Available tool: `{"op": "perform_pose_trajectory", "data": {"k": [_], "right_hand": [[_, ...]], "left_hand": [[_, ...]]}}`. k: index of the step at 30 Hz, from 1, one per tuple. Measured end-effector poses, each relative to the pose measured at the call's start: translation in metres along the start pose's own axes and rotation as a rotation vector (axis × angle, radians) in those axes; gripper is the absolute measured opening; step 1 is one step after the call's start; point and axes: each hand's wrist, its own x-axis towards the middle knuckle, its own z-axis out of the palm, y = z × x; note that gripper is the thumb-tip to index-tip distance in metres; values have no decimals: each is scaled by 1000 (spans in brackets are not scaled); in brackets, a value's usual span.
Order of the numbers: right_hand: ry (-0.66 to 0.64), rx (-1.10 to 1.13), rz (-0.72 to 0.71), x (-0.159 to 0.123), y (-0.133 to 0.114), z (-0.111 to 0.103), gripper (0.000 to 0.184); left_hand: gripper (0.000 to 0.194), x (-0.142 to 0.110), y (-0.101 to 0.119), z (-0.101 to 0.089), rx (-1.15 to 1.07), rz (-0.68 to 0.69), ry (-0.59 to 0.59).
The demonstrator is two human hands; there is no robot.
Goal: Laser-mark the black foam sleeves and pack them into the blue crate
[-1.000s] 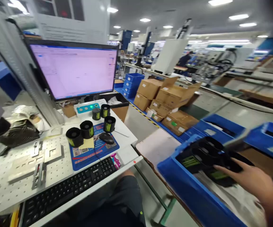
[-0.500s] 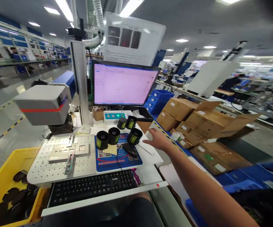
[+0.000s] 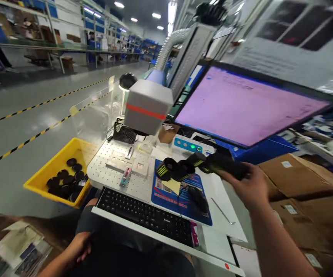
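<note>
At the right side of the desk my right hand (image 3: 251, 184) grips a black cylindrical cup (image 3: 226, 165), blurred by motion, fingers and thumb round its near end. To its left stand more black cups with yellow-green markings, such as this one (image 3: 166, 169), partly on a blue mouse pad (image 3: 166, 196). A yellow paper note (image 3: 172, 186) lies in front of them, with a black computer mouse (image 3: 197, 199) beside it. My left hand (image 3: 81, 245) rests by my thigh, fingers curled, with nothing visible in them.
A perforated metal plate (image 3: 99, 165) with a fixture lies under a grey machine head (image 3: 149, 104). A keyboard (image 3: 143, 215) sits in front. A yellow bin (image 3: 39, 179) holds several dark round pieces. Cardboard boxes (image 3: 302, 173) stand at right; a thin metal tool (image 3: 222, 211) lies on the desk.
My view has swung left and tilted. My right hand, earlier open beside the cups, is now closed on one. My left hand has come into view at the lower left.
</note>
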Motion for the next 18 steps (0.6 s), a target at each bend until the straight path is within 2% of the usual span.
{"op": "perform_pose_trajectory", "data": {"k": [1, 2, 3, 5, 7, 10, 14, 16, 18], "right_hand": [[98, 183, 38, -10, -12, -6, 77], [132, 318, 44, -22, -26, -10, 75], [123, 407, 19, -36, -42, -10, 76], [3, 490, -85, -65, -76, 2, 80], [-158, 541, -159, -93, -107, 32, 82], [-377, 577, -169, -118, -138, 93, 85], [-450, 522, -146, -122, -156, 163, 91], [-461, 512, -129, -119, -160, 183, 92], [-478, 514, -127, -115, -161, 194, 91]], "left_hand": [[68, 4, -5, -1, -40, 21, -43], [70, 8, -10, -2, -65, 37, -76], [71, 11, -14, -2, -74, 45, -96], [68, 17, -19, -4, -89, 56, -116], [61, 19, -21, -5, -105, 51, -136], [48, 14, -21, -7, -145, 32, -161], [37, 0, -21, -9, -219, 30, -166], [35, -4, -23, -9, -265, 32, -162], [33, -6, -27, -8, -312, 43, -159]]}}
